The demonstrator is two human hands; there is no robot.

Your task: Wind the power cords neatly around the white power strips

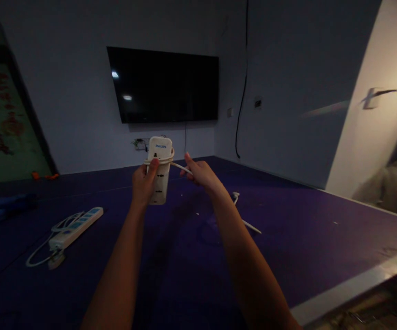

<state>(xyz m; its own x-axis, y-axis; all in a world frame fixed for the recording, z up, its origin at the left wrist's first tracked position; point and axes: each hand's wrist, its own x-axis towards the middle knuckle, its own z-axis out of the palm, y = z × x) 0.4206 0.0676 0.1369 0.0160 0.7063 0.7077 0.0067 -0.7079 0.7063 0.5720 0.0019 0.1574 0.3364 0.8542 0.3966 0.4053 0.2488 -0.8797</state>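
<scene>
A white power strip (pixel 161 181) marked PHILIPS stands upright in my left hand (pixel 143 183), whose thumb presses on its front over the wound cable. Several turns of the white cable (pixel 162 161) wrap around its upper part. From those turns the cable runs to the right into my right hand (pixel 200 173), which is closed on it with the thumb raised. Below and behind my right forearm, the cable's loose part (pixel 252 226) lies on the purple surface, with a white plug (pixel 236 195) nearby.
Another white power strip (pixel 78 228) with its coiled cable lies on the purple surface (pixel 287 229) at left. Blue cloth (pixel 6 207) lies at the far left. A television (pixel 167 87) hangs on the wall. A black cable (pixel 242 105) dangles at the corner. A pale edge (pixel 356 279) borders the surface.
</scene>
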